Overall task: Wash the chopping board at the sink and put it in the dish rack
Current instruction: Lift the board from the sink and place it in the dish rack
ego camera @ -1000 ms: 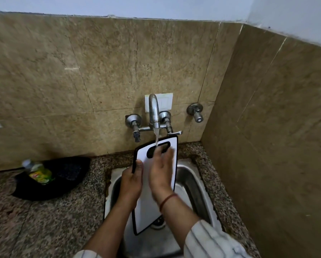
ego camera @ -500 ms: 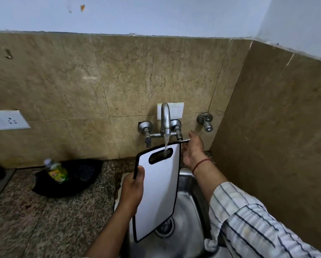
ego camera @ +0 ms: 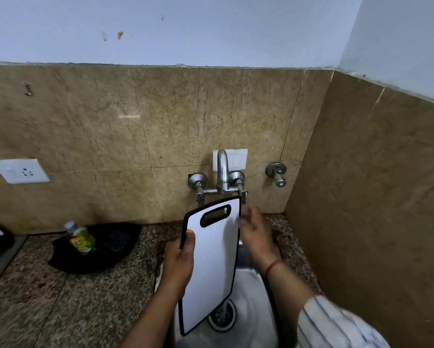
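A white chopping board [ego camera: 212, 262] with a black rim and a handle slot stands almost upright over the steel sink [ego camera: 251, 305]. My left hand [ego camera: 179, 262] grips its left edge, thumb on the front face. My right hand [ego camera: 255, 232] is just right of the board's upper edge, below the tap's right lever, blurred, fingers apart and holding nothing. The tap [ego camera: 222, 172] stands above the board's top; no water stream shows. No dish rack is in view.
A green dish-soap bottle [ego camera: 81, 238] lies on a black mat [ego camera: 105, 247] on the speckled granite counter [ego camera: 60, 297], left of the sink. A second wall valve [ego camera: 276, 173] sits right of the tap. Tiled walls close in behind and on the right.
My right hand left the board's face, went to the tap lever, then dropped beside the board. The water stream has stopped. The camera has tilted upward.
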